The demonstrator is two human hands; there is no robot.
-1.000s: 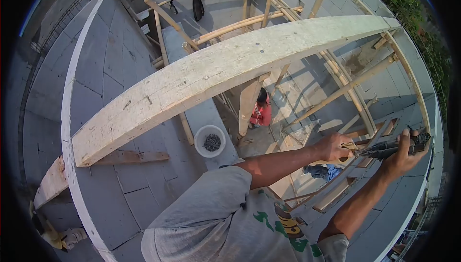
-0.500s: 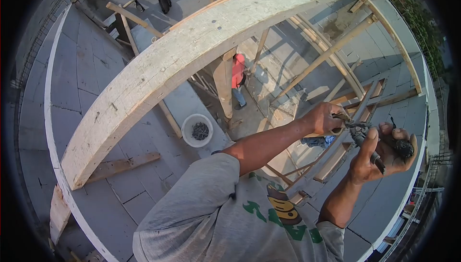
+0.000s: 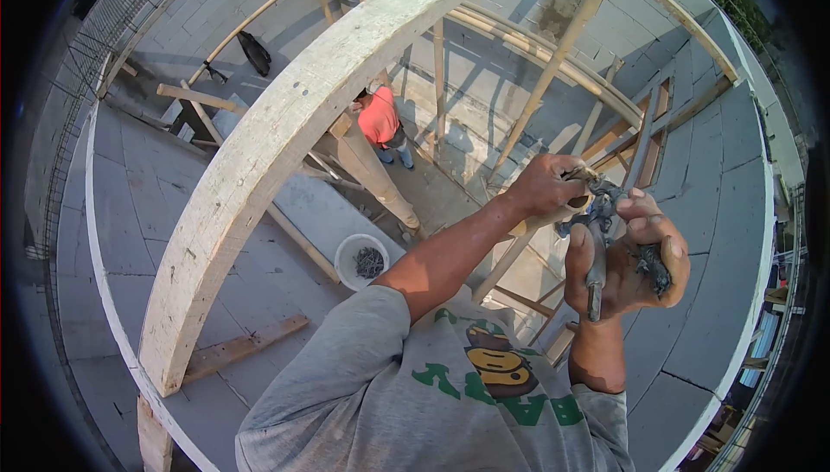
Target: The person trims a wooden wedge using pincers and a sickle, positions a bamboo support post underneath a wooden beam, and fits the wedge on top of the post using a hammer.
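Note:
My left hand (image 3: 552, 185) is closed around a tan, tube-like piece (image 3: 577, 202), its fingers meeting the bundle at my right hand. In my right hand (image 3: 629, 256) I grip a dark grey rod-like piece (image 3: 596, 286), smeared or wrapped with crumpled grey material (image 3: 605, 208), the thumb pressed along it. A black crumpled clump (image 3: 654, 270) sits against the palm under my curled fingers. I cannot tell what kind of tool or part the rod is. Both hands are close together, in front of and to the right of my chest.
A curved, pale wooden beam (image 3: 251, 169) arches across the left and top. Below stands a white bucket (image 3: 344, 266) of nail-like pieces. A person in a red shirt (image 3: 379, 118) stands on the lower floor among wooden poles (image 3: 553, 74). A grey block wall (image 3: 700, 299) curves at right.
The view has shifted, and my hands have come nearer my body. My right hand has turned, so the rod points down. The person below has moved and shows more of the upper body.

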